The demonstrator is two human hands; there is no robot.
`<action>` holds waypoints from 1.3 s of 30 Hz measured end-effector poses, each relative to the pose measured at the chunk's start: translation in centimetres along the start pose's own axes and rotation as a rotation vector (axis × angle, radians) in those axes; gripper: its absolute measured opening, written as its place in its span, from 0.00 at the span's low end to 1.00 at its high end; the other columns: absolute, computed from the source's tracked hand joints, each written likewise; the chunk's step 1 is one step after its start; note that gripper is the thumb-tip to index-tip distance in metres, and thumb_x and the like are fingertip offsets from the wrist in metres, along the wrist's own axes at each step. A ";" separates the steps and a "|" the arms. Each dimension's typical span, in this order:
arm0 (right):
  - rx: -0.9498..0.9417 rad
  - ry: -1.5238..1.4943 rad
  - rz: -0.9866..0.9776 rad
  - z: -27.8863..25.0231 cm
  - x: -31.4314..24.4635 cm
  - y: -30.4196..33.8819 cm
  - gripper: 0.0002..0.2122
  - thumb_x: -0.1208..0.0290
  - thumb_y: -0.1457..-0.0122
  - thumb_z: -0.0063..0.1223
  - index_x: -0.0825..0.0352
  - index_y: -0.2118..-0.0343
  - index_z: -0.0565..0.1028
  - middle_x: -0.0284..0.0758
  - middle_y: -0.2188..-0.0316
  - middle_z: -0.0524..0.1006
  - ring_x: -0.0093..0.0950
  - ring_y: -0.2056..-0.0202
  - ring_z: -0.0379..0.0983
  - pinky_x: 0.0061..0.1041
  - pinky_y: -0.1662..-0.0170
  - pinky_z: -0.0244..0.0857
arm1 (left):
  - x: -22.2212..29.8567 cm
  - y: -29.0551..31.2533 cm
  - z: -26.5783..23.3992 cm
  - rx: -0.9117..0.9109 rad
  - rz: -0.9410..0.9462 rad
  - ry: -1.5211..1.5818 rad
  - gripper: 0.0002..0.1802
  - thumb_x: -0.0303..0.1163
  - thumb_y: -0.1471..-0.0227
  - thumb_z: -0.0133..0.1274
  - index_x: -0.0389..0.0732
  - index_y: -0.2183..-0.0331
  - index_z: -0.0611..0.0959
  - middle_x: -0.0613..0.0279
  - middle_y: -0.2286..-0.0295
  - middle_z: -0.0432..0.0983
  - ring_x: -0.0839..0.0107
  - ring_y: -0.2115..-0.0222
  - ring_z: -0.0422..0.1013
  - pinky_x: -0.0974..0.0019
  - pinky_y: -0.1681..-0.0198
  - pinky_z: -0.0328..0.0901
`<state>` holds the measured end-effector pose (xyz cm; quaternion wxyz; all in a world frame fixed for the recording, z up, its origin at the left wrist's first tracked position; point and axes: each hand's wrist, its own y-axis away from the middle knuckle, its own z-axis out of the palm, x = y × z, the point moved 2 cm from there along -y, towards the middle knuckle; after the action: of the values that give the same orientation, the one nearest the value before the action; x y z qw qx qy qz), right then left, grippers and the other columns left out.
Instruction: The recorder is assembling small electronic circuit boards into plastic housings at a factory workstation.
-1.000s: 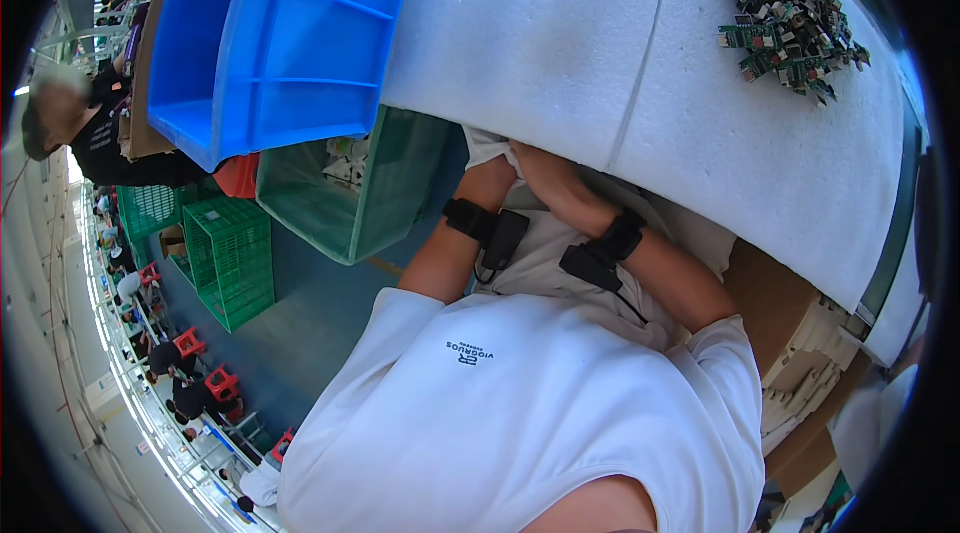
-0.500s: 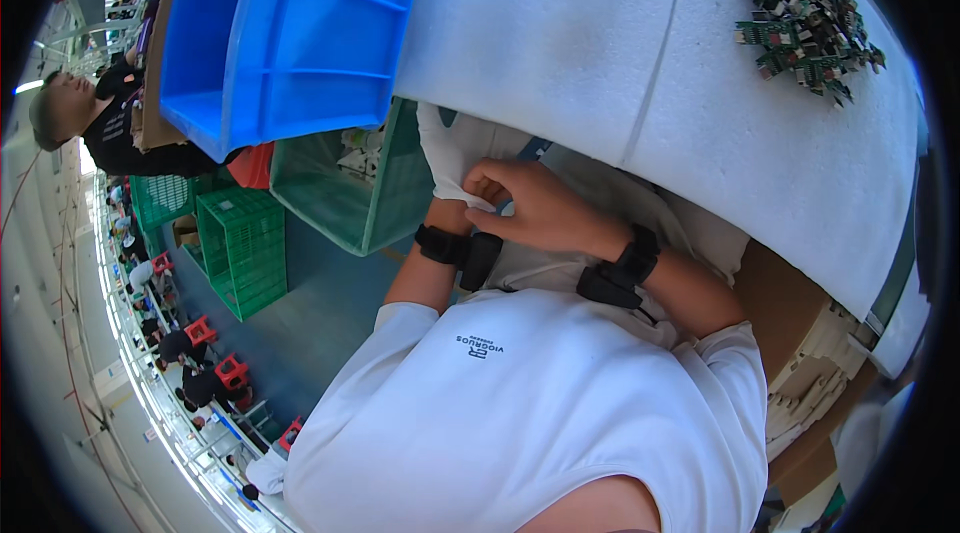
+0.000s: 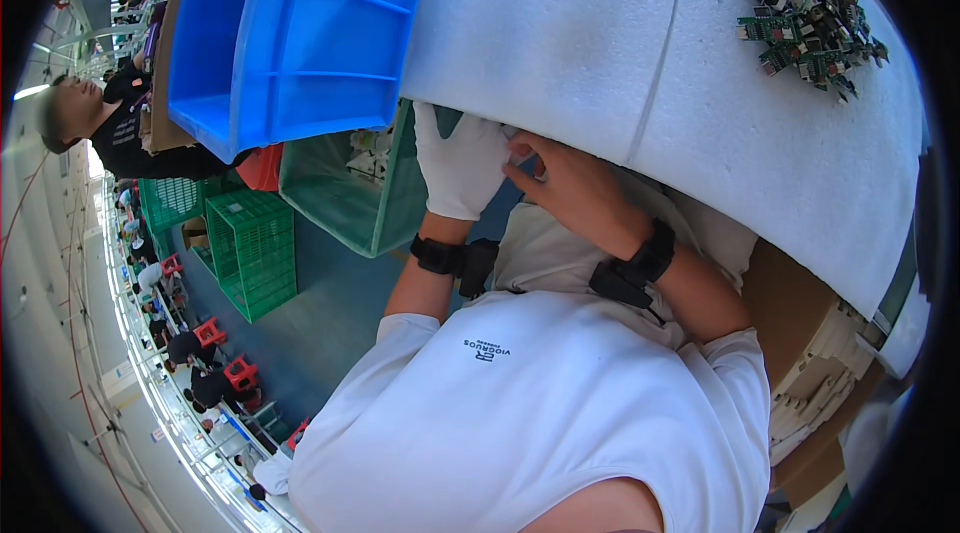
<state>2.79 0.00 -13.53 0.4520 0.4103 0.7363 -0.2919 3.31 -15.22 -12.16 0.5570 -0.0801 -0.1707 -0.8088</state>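
A white glove [image 3: 462, 175] covers my left hand [image 3: 458, 158], which is held in front of my body beside the white foam tabletop. Its thumb stands apart from the fingers, and the fingertips are partly hidden by the table edge. My bare right hand [image 3: 575, 183] is at the finger side of the glove, thumb and forefinger bent together in a pinch on the glove fabric. Some of its other fingers are hidden. A dark wrist strap with a small box sits on each wrist.
The foam-covered table [image 3: 540, 33] carries a pile of small green circuit boards [image 3: 805, 18] at far right. A blue bin [image 3: 320, 43] stands at the left, above a lined green crate [image 3: 335, 198]. Another green crate [image 3: 255, 253] is on the floor. A co-worker [image 3: 120, 118] is at far left.
My right hand has moved from the glove's cuff at the wrist up to its finger side. The glove now reaches over the wrist more smoothly, and the left hand is straighter.
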 end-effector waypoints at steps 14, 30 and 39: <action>-0.278 -0.420 -0.060 -0.9 -2.0 -0.3 0.28 0.74 0.41 0.61 0.52 0.36 0.70 0.30 0.77 0.77 0.16 0.80 0.68 0.20 0.74 0.64 | -0.8 3.6 -2.8 0.076 0.026 -0.757 0.38 0.57 0.38 0.47 0.39 0.38 0.67 0.56 0.51 0.73 0.63 0.51 0.71 0.60 0.50 0.68; -0.331 -0.539 -0.240 -0.8 -1.4 0.4 0.27 0.76 0.44 0.62 0.53 0.40 0.74 0.34 0.71 0.81 0.27 0.73 0.76 0.28 0.66 0.69 | 0.3 3.2 0.2 0.058 -0.278 -1.136 0.34 0.37 0.45 0.62 0.35 0.41 0.71 0.54 0.51 0.75 0.64 0.50 0.72 0.63 0.48 0.68; -0.549 -0.258 -0.118 -9.0 -4.8 2.5 0.23 0.76 0.44 0.62 0.55 0.44 0.77 0.38 0.68 0.81 0.32 0.70 0.77 0.29 0.64 0.71 | 3.6 4.6 9.6 -0.301 -0.395 -1.693 0.42 0.36 0.55 0.71 0.32 0.42 0.72 0.46 0.44 0.70 0.52 0.44 0.68 0.56 0.40 0.61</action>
<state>2.38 6.79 -5.56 0.6181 0.1889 0.7466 -0.1576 5.69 -16.34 -1.23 0.0772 -0.6942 -0.4284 -0.5733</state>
